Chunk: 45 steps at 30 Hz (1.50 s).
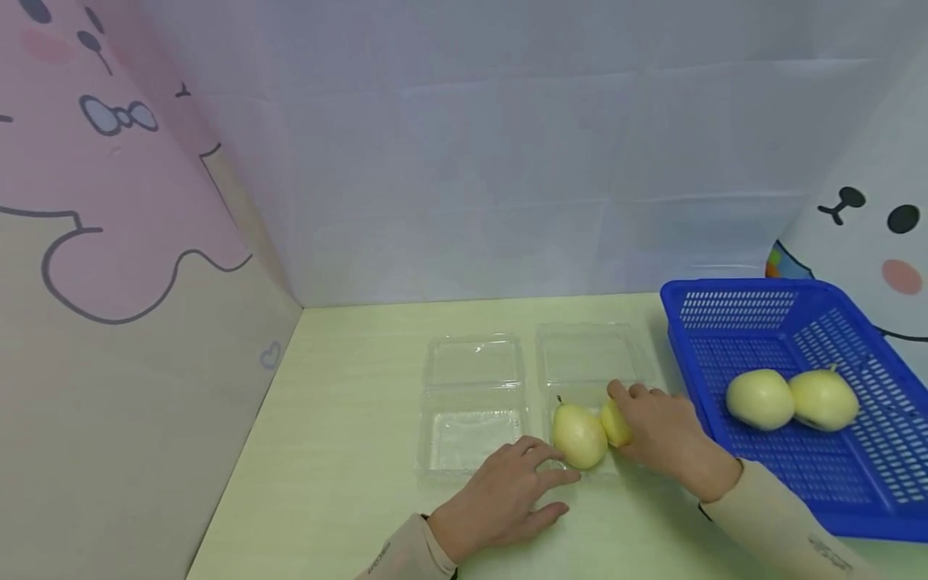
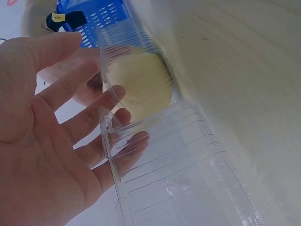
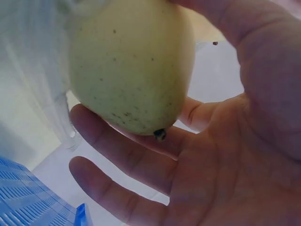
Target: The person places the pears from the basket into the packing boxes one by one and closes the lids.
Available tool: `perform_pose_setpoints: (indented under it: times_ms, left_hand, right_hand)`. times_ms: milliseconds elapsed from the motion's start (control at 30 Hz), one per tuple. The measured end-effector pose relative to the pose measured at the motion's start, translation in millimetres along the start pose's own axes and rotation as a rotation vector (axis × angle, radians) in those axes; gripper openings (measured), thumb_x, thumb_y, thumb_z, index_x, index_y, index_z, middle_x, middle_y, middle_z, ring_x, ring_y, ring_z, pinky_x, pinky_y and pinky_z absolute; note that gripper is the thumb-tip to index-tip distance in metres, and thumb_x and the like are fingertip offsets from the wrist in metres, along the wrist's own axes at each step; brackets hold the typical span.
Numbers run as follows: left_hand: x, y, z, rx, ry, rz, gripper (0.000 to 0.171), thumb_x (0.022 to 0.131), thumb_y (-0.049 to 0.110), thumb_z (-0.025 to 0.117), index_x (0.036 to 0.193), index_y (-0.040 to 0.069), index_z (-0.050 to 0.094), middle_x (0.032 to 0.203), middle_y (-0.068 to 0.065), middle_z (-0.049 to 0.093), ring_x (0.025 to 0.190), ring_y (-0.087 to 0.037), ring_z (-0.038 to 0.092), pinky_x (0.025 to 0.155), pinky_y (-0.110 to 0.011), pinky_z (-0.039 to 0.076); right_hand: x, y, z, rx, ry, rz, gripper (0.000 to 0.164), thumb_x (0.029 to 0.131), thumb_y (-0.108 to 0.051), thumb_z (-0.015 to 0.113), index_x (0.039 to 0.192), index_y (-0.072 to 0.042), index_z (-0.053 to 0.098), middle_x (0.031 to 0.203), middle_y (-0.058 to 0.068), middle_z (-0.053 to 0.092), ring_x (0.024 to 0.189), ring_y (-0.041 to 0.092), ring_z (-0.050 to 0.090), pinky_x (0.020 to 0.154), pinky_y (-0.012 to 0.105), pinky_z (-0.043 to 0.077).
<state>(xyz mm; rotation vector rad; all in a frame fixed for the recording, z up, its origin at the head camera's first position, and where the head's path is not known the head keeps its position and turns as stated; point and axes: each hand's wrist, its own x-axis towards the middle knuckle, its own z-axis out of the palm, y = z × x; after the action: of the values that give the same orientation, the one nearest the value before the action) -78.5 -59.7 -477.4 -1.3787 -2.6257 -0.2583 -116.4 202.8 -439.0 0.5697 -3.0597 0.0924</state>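
My right hand [image 1: 663,435] grips a yellow-green pear [image 1: 615,423] in the right clear plastic container [image 1: 590,354]. In the right wrist view that pear [image 3: 131,66] has its dark-tipped end toward the palm, fingers around it. A second pear [image 1: 579,436], stem up, sits in the same container, right beside the held one. My left hand [image 1: 511,495] is at the container's near left edge with its fingers spread. In the left wrist view its fingertips [image 2: 138,137] are at the clear wall; whether they touch the pear, I cannot tell.
Left of it stands another clear container [image 1: 471,435], its lid folded back. A blue perforated basket [image 1: 677,354] at the right holds two pears [image 1: 760,399]. A pale wall cloth [image 1: 464,177] borders the table's [image 1: 348,419] back edge.
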Motion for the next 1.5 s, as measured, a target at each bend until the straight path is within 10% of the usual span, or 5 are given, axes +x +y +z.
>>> perform_pose_setpoints:
  times_ms: [867,1500]
  left_hand:
    - [-0.4,-1.1,-6.2,0.074,-0.026,-0.029,0.036,0.103,0.05,0.067,0.136,0.035,0.073,0.126,0.009,0.071,0.117,-0.013,0.065,0.085,-0.024,0.056]
    - [1.5,-1.8,-9.1,0.019,-0.03,-0.04,0.035,0.103,0.046,0.068,0.133,0.031,0.075,0.126,0.011,0.073,0.117,-0.011,0.066,0.095,-0.027,0.056]
  right_hand:
    - [3,-15,-2,-0.024,-0.058,0.031,0.072,0.072,-0.033,0.097,0.123,-0.003,0.057,0.098,0.018,0.067,0.079,0.034,0.067,0.061,0.05,0.055]
    - [9,-12,-24,0.066,-0.212,0.041,0.074,0.086,-0.049,0.084,0.141,-0.004,0.063,0.135,0.028,0.065,0.12,0.051,0.064,0.093,0.07,0.054]
